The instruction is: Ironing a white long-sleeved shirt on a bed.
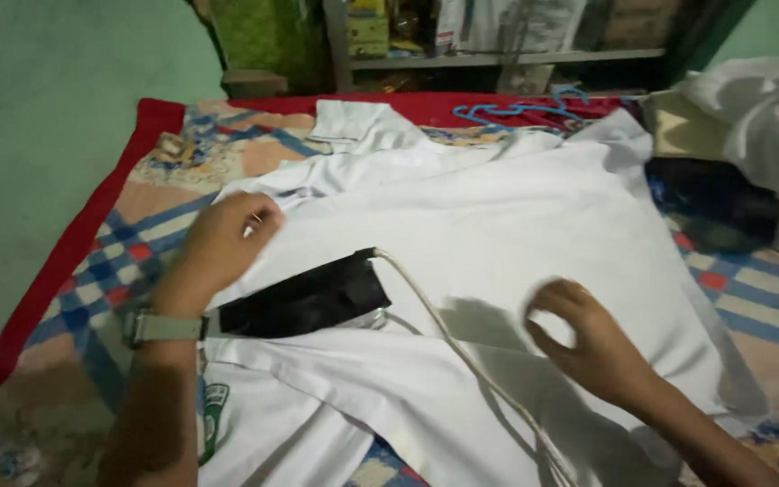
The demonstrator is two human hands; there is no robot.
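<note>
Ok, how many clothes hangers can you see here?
2 blue hangers, it seems, lying overlapped at the blanket's far edge beyond the white shirt; more may be hidden under the clothes.

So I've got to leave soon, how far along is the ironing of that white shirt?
Early, it seems. The white cotton shirt is spread on the patterned blanket; the black iron rests on it, unheld. The left hand smooths one edge, the right hand hovers. Creases remain near the collar.
</note>
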